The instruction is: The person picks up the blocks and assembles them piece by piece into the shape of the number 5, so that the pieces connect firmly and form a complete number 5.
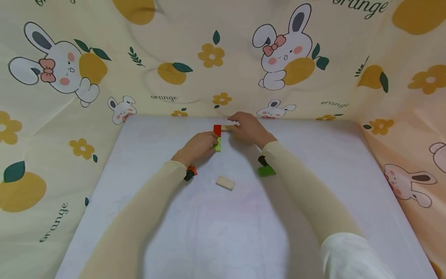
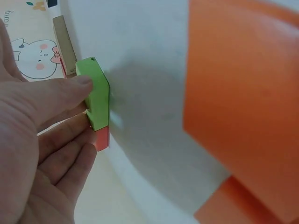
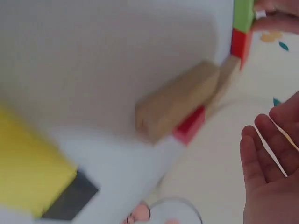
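Observation:
My left hand (image 1: 198,146) pinches a light green block (image 2: 96,93) between thumb and fingers near the far edge of the table. A red block (image 1: 217,130) sits end to end with the green one. Beyond it, a plain wooden block (image 1: 227,128) continues to the right, partly covered by my right hand (image 1: 249,128). The right wrist view shows that hand with straight, loose fingers holding nothing, beside the wooden blocks. There, one wooden block (image 3: 180,100) lies in front of another wooden piece (image 3: 226,74), and a second red block (image 3: 191,125) pokes out behind.
Nearer me lies a loose wooden block (image 1: 225,183) on the white table (image 1: 223,232). An orange block (image 1: 193,169) is by my left wrist. By the right forearm are a green block (image 1: 266,171) and a yellow block (image 3: 28,163). A printed cloth (image 1: 223,81) rises behind the table.

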### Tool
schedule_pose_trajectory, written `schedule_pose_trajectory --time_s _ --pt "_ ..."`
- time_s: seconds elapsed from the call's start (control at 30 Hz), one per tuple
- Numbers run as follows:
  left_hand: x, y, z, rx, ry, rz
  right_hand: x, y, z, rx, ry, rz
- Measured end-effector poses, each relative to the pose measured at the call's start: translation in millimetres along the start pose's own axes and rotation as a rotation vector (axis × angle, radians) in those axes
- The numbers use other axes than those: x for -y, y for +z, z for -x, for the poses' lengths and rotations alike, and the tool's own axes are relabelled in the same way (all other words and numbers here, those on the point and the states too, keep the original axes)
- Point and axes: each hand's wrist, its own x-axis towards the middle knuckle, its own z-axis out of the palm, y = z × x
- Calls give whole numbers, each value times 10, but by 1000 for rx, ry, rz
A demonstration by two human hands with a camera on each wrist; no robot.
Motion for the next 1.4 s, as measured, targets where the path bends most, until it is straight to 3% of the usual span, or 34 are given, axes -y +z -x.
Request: schedule_pose_trajectory --time_s 0.2,0.43,0.83,1.4 --pt "8 16 8 -27 2 17 -128 -199 181 6 78 2" --pt "17 11 1 -22 1 40 -283 -134 306 43 139 -11" --pt "31 22 -24 -26 12 36 -334 78 290 93 137 50" --pt "0 -38 -19 -18 -1 43 -287 98 312 121 125 41"
